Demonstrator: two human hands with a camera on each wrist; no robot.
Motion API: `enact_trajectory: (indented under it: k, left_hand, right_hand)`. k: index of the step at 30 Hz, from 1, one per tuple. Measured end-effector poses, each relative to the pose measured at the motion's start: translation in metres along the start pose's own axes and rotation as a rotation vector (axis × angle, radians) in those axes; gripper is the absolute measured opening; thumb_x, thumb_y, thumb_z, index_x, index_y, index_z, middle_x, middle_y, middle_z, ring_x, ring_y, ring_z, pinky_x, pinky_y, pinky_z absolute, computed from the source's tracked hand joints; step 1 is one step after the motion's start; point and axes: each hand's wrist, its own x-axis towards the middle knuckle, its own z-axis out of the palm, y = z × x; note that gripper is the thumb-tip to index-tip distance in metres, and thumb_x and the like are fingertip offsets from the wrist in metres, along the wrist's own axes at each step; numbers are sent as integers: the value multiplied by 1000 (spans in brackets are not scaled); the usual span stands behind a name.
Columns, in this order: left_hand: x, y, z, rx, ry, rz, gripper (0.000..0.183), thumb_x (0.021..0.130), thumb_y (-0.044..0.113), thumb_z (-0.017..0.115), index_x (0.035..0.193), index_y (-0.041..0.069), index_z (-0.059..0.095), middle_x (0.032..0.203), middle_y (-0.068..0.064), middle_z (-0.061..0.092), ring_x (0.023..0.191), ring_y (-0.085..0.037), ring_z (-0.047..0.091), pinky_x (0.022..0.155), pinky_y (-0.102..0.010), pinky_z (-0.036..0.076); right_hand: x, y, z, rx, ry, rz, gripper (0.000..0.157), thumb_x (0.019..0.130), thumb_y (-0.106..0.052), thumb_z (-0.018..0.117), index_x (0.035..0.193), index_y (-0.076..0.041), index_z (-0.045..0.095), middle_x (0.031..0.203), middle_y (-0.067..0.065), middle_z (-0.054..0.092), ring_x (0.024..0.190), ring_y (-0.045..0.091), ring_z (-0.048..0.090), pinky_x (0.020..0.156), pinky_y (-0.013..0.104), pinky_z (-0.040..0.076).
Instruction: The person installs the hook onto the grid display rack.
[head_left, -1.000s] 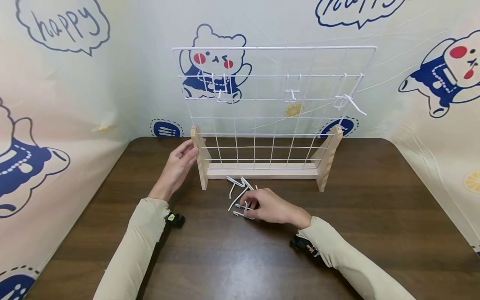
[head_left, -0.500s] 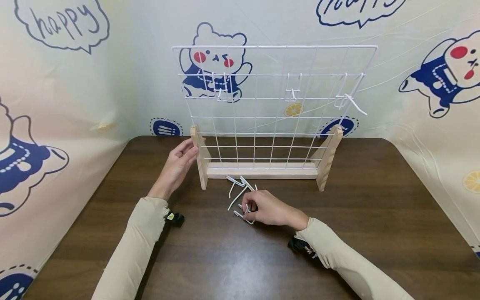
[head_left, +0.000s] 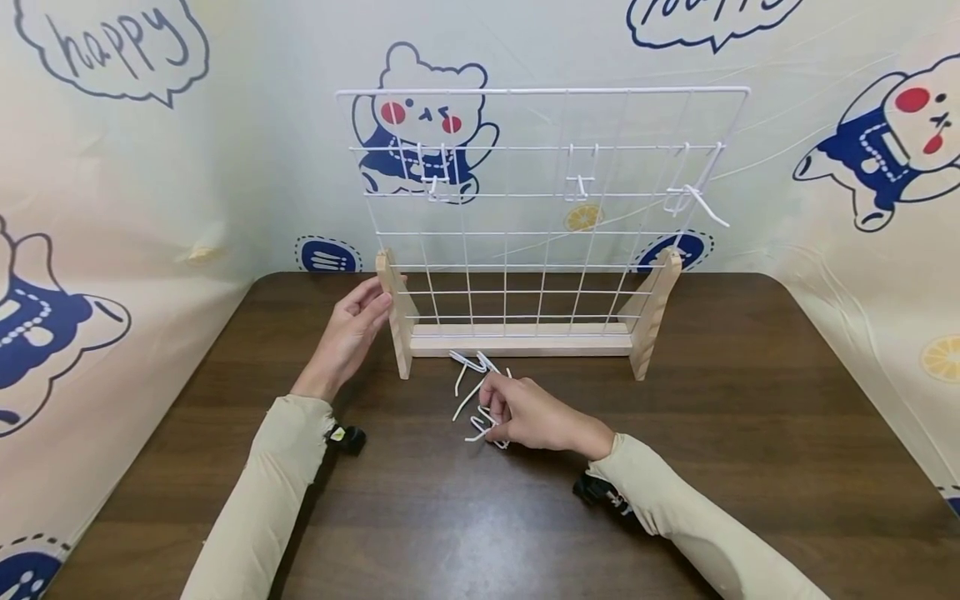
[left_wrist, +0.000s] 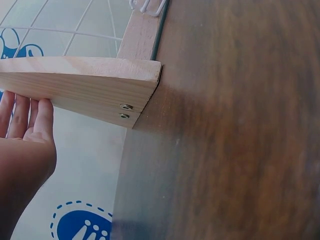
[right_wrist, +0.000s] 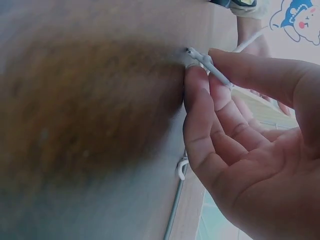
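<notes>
A white wire grid rack [head_left: 506, 233] stands upright on light wooden feet. My left hand [head_left: 347, 335] rests against its left wooden side support [head_left: 397, 321], fingers extended along the outer face [left_wrist: 85, 90]. Just in front of the rack, my right hand [head_left: 536, 414] pinches a white wire hook [head_left: 477, 427] low over the table. The right wrist view shows that hook [right_wrist: 216, 71] between thumb and fingertips, part of it hidden by the fingers. Several more white hooks [head_left: 467, 364] lie in a small pile beyond the right hand, partly covered by it.
Three white hooks hang high on the grid: a left one [head_left: 432, 179], a middle one [head_left: 580, 182] and a right one [head_left: 693, 200] with its peg jutting sideways. The brown table [head_left: 735, 433] meets a printed cloth backdrop [head_left: 247, 167] behind.
My right hand has turned the pinched hook in its fingers, and the peg now points left. The left hand stays against the side support. The head view has shifted slightly.
</notes>
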Motion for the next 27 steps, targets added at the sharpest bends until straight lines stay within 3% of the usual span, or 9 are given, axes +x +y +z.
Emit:
enact_trajectory:
  k: [7,14,19,27]
  left_hand:
    - [1,1,0,19,3,-10,46,103,14,56,147,8,46,154,-23,37,138,-24,42,116,-33,34]
    - [0,2,1,8,-8,5,46,103,12,56,147,6,45,152,-21,42,138,-24,42,115,-30,35]
    - [0,2,1,33,13,-12,47,102,15,58,147,8,46,150,-16,46,138,-23,42,114,-30,37]
    - [0,2,2,8,11,-8,46,102,13,57,147,6,46,153,-23,39,136,-24,44,112,-29,39]
  right_hand:
    - [0,-1,-2,-20,-18,9,29,80,2,78,102,-2,59,75,1,65,67,6,57,63,20,50]
    - [0,0,-3,-72,-38,30,11,84,-3,77,88,-4,68,74,-1,67,69,4,58,65,19,51]
    - [0,0,-3,-103,-37,13,12,83,-5,78,78,-9,68,69,-4,64,66,2,56,62,18,50]
    - [0,0,-5,-108,-52,4,10,84,-6,78,78,-9,70,68,-5,64,63,2,55,59,18,49]
